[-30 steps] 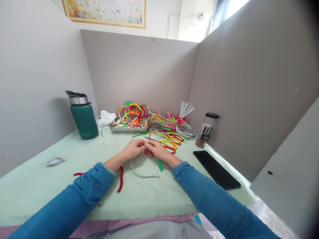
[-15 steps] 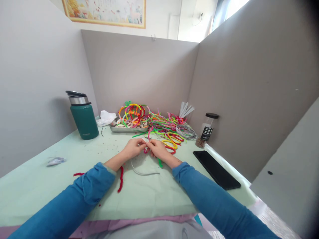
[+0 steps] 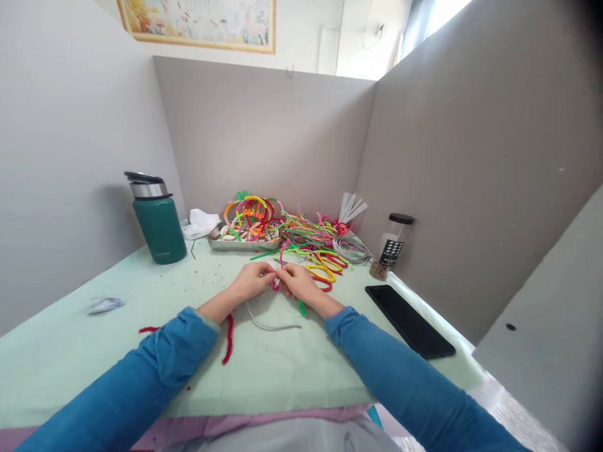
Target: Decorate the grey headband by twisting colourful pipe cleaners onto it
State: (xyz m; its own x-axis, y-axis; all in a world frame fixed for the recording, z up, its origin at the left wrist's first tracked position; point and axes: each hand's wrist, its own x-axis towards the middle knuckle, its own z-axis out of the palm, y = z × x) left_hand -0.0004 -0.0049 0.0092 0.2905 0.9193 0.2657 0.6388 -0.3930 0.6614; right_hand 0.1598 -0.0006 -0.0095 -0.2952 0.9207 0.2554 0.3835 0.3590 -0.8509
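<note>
My left hand [image 3: 255, 279] and my right hand [image 3: 298, 280] meet over the middle of the table, fingertips pinched close together. Between them they grip a pink pipe cleaner [image 3: 284, 248]; one end sticks up past the fingers and a small curl shows below. The fingers cover its middle. Just under the hands a thin grey wire [image 3: 268, 328] curves across the cloth. A green pipe cleaner end [image 3: 302, 307] pokes out beneath my right wrist. Beside my left forearm lies a dark red pipe cleaner [image 3: 228, 339].
Behind the hands stands a metal tray [image 3: 242, 245] with colourful pipe-cleaner shapes. A pile of pipe cleaners [image 3: 311, 231] and a wire coil [image 3: 352, 250] lie right of it. A green bottle [image 3: 162, 229] is left; a jar [image 3: 391, 248] and black phone [image 3: 409, 320] are right.
Almost nothing differs. Both hands stay in the same place with the pink pipe cleaner, their fingers shifting only very slightly.
</note>
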